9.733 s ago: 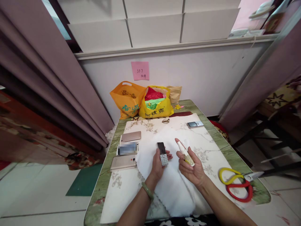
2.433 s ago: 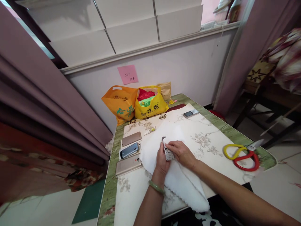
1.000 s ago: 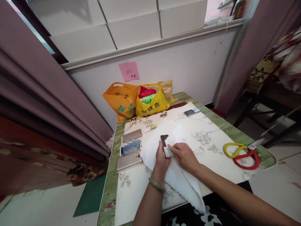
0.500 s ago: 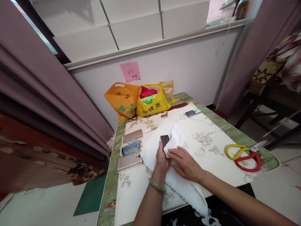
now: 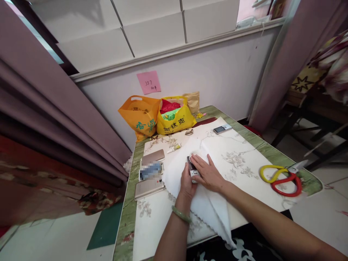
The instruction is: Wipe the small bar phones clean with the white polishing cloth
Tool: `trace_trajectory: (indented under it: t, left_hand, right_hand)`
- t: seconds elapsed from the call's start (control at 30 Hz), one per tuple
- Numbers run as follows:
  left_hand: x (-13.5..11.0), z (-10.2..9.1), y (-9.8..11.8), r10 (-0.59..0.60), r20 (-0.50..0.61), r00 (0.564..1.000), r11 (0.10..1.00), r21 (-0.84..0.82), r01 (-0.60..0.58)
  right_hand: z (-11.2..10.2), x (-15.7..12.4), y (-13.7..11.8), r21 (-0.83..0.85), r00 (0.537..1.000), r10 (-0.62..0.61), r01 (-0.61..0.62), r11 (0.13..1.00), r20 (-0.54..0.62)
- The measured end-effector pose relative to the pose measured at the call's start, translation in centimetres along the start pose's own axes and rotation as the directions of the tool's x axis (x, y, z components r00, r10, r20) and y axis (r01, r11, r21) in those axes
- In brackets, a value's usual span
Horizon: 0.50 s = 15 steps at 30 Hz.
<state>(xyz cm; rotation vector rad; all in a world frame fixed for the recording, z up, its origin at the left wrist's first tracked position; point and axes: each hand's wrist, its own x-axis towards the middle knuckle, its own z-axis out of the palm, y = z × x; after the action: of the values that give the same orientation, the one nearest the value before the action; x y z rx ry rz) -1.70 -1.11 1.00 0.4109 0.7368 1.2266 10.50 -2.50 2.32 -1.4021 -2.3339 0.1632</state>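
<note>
A small keypad phone point(image 5: 194, 173) with a dark screen rests in my left hand point(image 5: 188, 183), whose fingers are closed around its lower left side. Across the phone's upper right lies my right hand point(image 5: 209, 172), its fingers stretched out and its thumb near the keys. Both hands are over a white cloth point(image 5: 209, 204) with a scalloped edge, spread beneath them and hanging toward the lap. Whether a fold of cloth lies under the right fingers is hidden.
Several phones point(image 5: 149, 188) lie to the left, with a small tube point(image 5: 174, 148) beyond them. Another keypad phone point(image 5: 222, 129) is at the back right. Scissors point(image 5: 286, 178) lie near the right edge. An orange bag point(image 5: 145, 119) and a yellow bag point(image 5: 176, 121) stand at the back.
My right hand has moved up along the phone. The cloth fold that covered its lower part is off, and the keypad now shows. My left hand keeps its grip.
</note>
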Motion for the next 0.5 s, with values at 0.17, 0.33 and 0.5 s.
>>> trace_trajectory:
  t: [0.17,0.33,0.5]
  left_hand:
    - [0.0,0.0,0.0,-0.035,-0.066,0.997,0.999,-0.015,0.034]
    - [0.3,0.1,0.0,-0.138,-0.006,0.990,0.989,-0.063,0.137]
    - [0.1,-0.1,0.2,-0.188,-0.005,0.982,0.979,-0.078,0.187]
  right_hand:
    - [-0.4,-2.0,-0.4,0.010,0.998,-0.052,0.052,0.999,0.016]
    - [-1.2,-6.4,-1.8,0.089,0.983,-0.162,0.154,0.984,0.089]
    - [-1.4,-5.4,-1.6,0.101,0.974,-0.213,0.205,0.973,0.073]
